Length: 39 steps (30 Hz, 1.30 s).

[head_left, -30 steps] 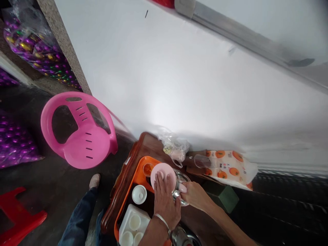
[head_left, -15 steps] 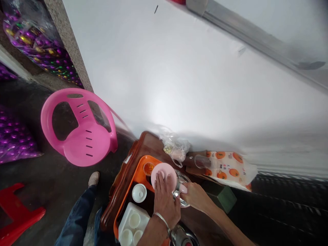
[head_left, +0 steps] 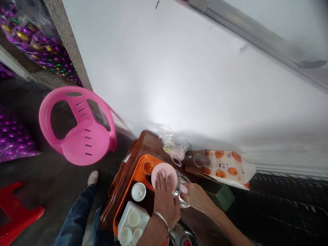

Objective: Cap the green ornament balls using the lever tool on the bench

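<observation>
My right hand [head_left: 196,195] is closed around the pink handle of a clear pitcher with a pink lid [head_left: 172,172]. Flat on that lid lie the outstretched fingers of my left hand [head_left: 166,201], a bracelet at its wrist. The pitcher seems tilted, its lid towards the small glass of amber liquid [head_left: 148,167]; the spout is hidden. A white lidded cup [head_left: 138,192] stands left of my left hand. Nearer to me, a white holder [head_left: 122,222] carries three small cups. These things stand on an orange tray [head_left: 139,174].
The tray lies on a dark wooden table [head_left: 151,141] against a white wall. Behind it are a clear plastic bag [head_left: 176,148] and an orange-patterned bag [head_left: 228,167]. A pink chair [head_left: 88,145] and a red stool [head_left: 17,213] stand at the left. A metal flask [head_left: 180,235] is near my left wrist.
Both hands keep their hold on the lid and handle with hardly any movement. The whole view has shifted very slightly.
</observation>
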Tool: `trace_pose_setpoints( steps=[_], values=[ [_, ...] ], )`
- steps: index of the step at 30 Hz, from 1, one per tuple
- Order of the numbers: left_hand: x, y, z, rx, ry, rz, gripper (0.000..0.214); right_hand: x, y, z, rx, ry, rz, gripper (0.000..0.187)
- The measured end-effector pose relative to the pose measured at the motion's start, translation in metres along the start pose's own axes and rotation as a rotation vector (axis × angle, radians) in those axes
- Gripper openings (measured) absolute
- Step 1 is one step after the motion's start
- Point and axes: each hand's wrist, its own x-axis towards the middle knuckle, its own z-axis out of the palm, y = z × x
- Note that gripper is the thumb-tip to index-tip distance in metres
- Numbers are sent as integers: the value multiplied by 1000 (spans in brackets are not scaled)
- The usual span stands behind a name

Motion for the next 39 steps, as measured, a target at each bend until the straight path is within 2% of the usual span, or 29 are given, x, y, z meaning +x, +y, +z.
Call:
trace_pose_setpoints(
  steps=[9, 13, 17, 19, 27, 34, 39],
  values=[
    [-2, 19, -13, -84, -103, 28, 68, -8, 29, 17, 284, 43, -41, 13],
    [-1, 33, -24, -124, -210, 59, 66, -14, 43, 30, 436, 86, -41, 21],
    [1, 45, -34, -105, -385, 51, 63, -17, 51, 39, 540, 136, -46, 26],
    [2, 48, -36, -105, -433, 44, 65, -18, 53, 41, 573, 165, -42, 27],
    [5, 42, -26, -133, -450, 79, 63, -20, 59, 50, 641, 244, -14, 26],
    [3, 29, -13, -131, -414, 164, 64, -18, 66, 57, 639, 256, 14, 27],
    [3, 25, -9, -116, -387, 167, 63, -16, 66, 54, 599, 240, 8, 24]
  ],
)
